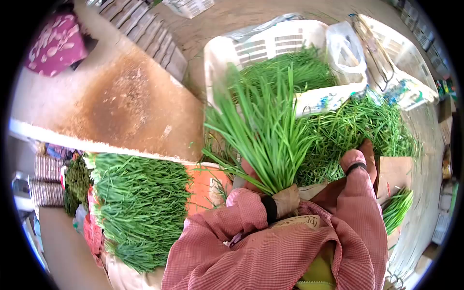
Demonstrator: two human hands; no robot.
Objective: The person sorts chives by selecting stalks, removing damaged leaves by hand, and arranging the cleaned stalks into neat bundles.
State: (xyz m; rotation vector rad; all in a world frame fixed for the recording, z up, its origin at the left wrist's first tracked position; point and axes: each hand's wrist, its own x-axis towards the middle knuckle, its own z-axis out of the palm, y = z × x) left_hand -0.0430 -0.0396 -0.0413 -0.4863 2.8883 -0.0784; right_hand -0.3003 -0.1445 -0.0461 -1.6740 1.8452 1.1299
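Note:
My left hand (287, 200), in a tan glove with a black band at the wrist, is closed around the lower end of a bunch of chives (270, 140). The long green blades fan upward and away from me. My right sleeve (356, 193), also with a black band, reaches out to the loose chives (357, 130) heaped on the right. Beyond its cuff, the fingers of my right hand are hidden or cannot be told from the brown shape beside it. A white plastic crate (215, 63) ahead of me holds more chives.
Stacked chives (142, 208) lie on the left beside an orange surface (208, 186). A rust-stained board (179, 121) stretches behind them. Another white crate (415, 53) stands at the back right, near a plastic bag (344, 43). A small bunch (398, 210) rests on cardboard at right.

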